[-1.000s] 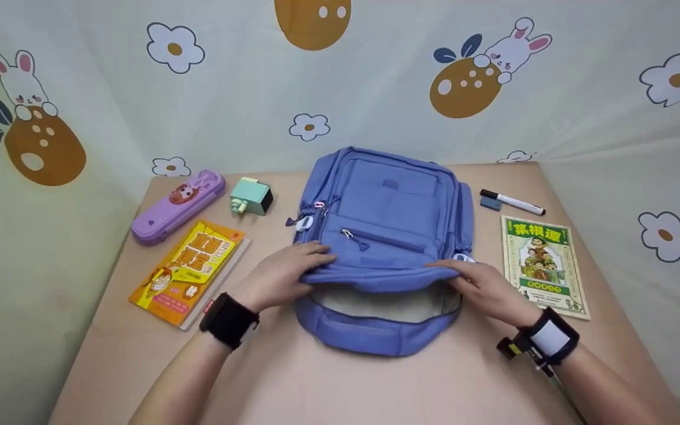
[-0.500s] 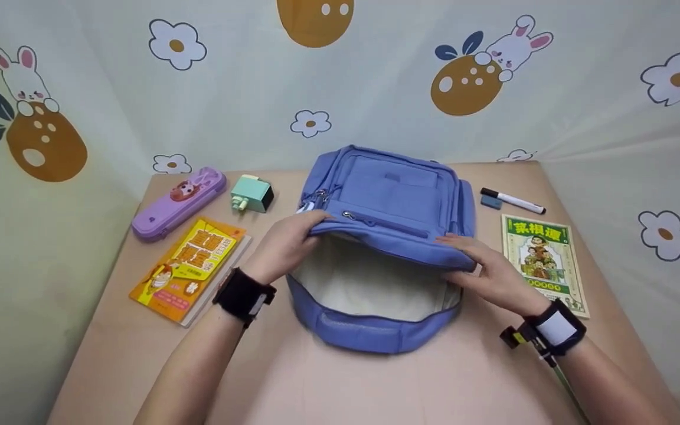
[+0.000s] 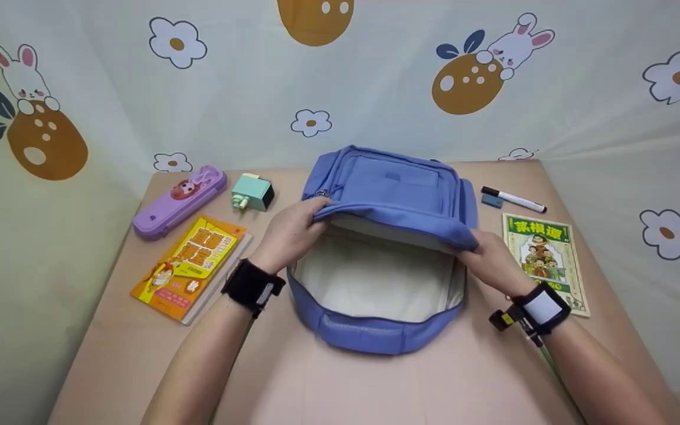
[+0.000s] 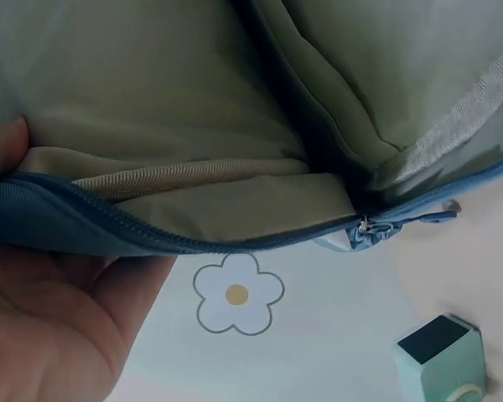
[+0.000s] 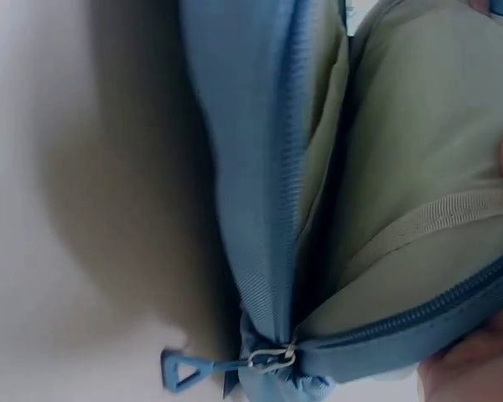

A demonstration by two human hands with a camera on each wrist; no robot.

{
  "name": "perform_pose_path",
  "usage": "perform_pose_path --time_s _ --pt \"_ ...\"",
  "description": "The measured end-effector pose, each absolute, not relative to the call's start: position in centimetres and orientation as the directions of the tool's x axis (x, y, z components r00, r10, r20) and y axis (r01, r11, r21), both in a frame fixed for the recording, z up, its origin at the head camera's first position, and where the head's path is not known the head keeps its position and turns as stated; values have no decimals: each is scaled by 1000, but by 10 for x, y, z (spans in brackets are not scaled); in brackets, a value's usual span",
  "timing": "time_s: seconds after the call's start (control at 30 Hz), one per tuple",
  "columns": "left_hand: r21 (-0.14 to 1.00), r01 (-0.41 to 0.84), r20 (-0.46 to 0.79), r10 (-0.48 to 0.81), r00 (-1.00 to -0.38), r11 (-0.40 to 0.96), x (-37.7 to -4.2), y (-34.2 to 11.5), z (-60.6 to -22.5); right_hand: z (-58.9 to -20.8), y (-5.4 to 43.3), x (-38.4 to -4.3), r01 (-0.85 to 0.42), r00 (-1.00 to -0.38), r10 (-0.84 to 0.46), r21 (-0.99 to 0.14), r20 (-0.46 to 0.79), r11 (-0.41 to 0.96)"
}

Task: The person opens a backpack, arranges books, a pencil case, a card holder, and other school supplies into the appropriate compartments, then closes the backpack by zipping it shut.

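A blue backpack (image 3: 393, 184) lies on the table with its main compartment unzipped and its pale lining showing. My left hand (image 3: 294, 231) grips the left side of the raised front flap; in the left wrist view the thumb is inside and the fingers are under the zip edge (image 4: 109, 213). On the flap's right corner, my right hand (image 3: 490, 260) pinches the edge, and the right wrist view shows a thumb against the lining (image 5: 436, 109). A zip pull (image 5: 184, 368) hangs at the side of the opening.
To the left are a purple pencil case (image 3: 180, 203), a mint-green pencil sharpener (image 3: 252, 192) and an orange book (image 3: 189, 265). At the right lie a marker (image 3: 514, 199), a small blue eraser (image 3: 491, 201) and a green booklet (image 3: 543, 254). A patterned curtain (image 3: 245, 88) borders the table.
Both hands have lifted the backpack's front flap up and back, widening the opening. The right hand has gone from relaxed fingers on the flap to pinching its corner.
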State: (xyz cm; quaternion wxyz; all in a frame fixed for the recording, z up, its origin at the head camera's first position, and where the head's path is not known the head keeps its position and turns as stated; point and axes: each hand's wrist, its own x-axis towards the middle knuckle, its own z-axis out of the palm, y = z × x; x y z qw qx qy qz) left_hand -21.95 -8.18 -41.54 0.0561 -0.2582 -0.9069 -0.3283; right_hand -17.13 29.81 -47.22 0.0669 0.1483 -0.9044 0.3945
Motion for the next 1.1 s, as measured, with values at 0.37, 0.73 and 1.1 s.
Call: perform_pose_path --time_s 0.37,0.73,1.1 --pt "642 494 256 443 -859 586 -218 -92 -423 -466 292 -181 -206 -978 -124 -723 166 659" --pt "684 333 130 341 -931 649 -199 -162 -442 -466 292 -183 -179 -984 -117 -743 135 645" --pt "501 -183 -303 -27 -953 846 -198 -263 -464 -465 293 -183 -184 -983 -130 -733 131 655"
